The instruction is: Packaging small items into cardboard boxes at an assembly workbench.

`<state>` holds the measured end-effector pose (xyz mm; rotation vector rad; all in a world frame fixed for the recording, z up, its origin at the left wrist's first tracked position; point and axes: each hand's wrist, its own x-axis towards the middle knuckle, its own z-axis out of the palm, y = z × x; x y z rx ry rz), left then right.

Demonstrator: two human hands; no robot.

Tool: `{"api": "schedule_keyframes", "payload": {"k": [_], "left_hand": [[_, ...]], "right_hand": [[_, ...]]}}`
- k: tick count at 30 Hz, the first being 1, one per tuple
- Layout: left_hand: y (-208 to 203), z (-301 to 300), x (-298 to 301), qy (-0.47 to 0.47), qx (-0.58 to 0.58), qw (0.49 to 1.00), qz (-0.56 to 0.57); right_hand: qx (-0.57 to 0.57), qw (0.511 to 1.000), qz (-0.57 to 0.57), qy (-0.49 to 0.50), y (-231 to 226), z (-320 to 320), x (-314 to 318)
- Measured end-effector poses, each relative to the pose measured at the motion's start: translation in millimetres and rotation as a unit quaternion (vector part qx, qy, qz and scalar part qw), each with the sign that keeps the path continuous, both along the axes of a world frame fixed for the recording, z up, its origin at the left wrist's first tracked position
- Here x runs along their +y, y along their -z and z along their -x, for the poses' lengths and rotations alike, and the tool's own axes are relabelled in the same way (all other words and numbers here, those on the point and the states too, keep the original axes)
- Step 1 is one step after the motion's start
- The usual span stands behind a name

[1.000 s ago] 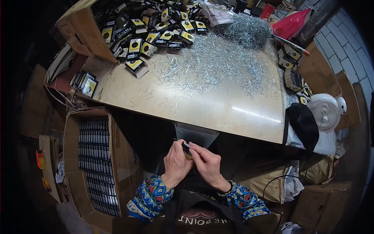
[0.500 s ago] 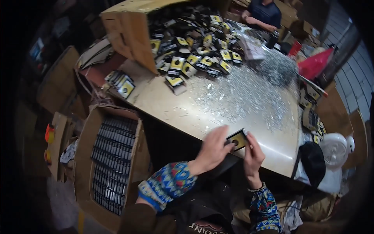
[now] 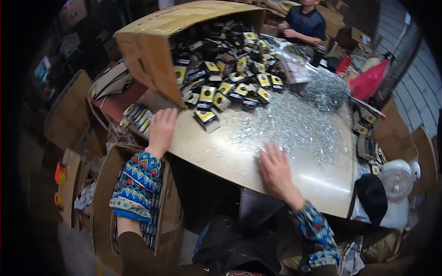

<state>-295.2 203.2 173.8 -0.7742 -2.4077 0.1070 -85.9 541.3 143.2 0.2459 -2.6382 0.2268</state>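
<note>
My left hand [image 3: 162, 131] is at the table's left edge, fingers stretched forward, beside a short row of small black-and-yellow boxes [image 3: 137, 116]. Its palm faces down, so anything beneath it is hidden. Over the front of the pale table [image 3: 202, 142], my right hand [image 3: 276, 172] has its fingers spread, with nothing visible in them. Its fingertips reach the near edge of a wide scatter of small shiny silvery pieces [image 3: 294, 122]. A small black-and-yellow box [image 3: 207, 120] with a raised flap lies between the hands, farther back.
A large tipped carton [image 3: 149, 64] spills many small boxes at the back. Below my left forearm stands an open carton [image 3: 103, 202] packed with dark items in rows. A white fan [image 3: 397, 179] and black cloth [image 3: 370, 198] sit right. Another person [image 3: 306, 23] is behind the table.
My hands have separated. The left moved far left to the row of boxes; the right shifted slightly left over the table. The small box they both held no longer shows between them.
</note>
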Motion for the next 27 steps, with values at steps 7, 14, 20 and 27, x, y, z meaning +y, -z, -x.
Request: {"api": "schedule_keyframes", "payload": {"k": [7, 14, 20, 27], "left_hand": [[-19.1, 43.6, 89.5, 0.141, -0.307, 0.938, 0.077], [-29.5, 27.9, 106.2, 0.123, -0.338, 0.929, 0.084], [-24.2, -40.5, 119.3, 0.219, -0.394, 0.871, -0.194], [-4.7, -133.9, 96.2, 0.122, -0.652, 0.575, -0.479]], "right_hand": [[-0.05, 0.997, 0.045, -0.043, 16.0, 48.8, 21.6], [-0.054, 0.988, 0.138, -0.05, -3.6, -23.1, 61.7], [-0.072, 0.971, 0.228, -0.008, 3.2, -21.5, 57.8], [-0.134, 0.989, 0.063, 0.018, 7.8, -5.1, 69.0]]}}
